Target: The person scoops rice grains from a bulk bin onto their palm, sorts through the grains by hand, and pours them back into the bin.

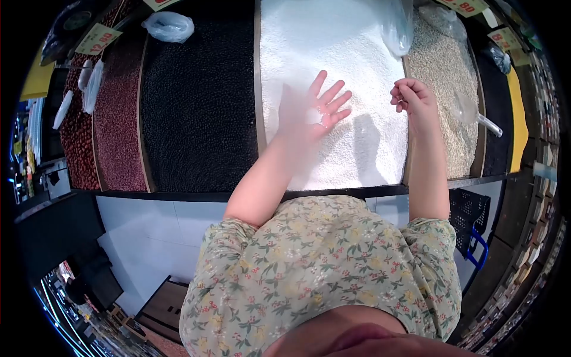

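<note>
My left hand [324,111] is palm up over the bin of white grains [333,163], its fingers spread. A few white grains lie on its palm, and a hazy smear covers the thumb side. To the right, my right hand [414,102] is near the divider between the white grains and the beige grains [437,65]. Its fingers are curled and pinched together; whatever is between them, if anything, is too small to make out. Shadows fall on the white grains between the hands.
Left are bins of black beans [196,107], small reddish beans [119,119] and larger red-brown ones [78,143]. A clear scoop [467,110] lies on the beige grains. Plastic bags [168,27] and price signs [98,38] line the back. A dark ledge [178,195] runs along the front.
</note>
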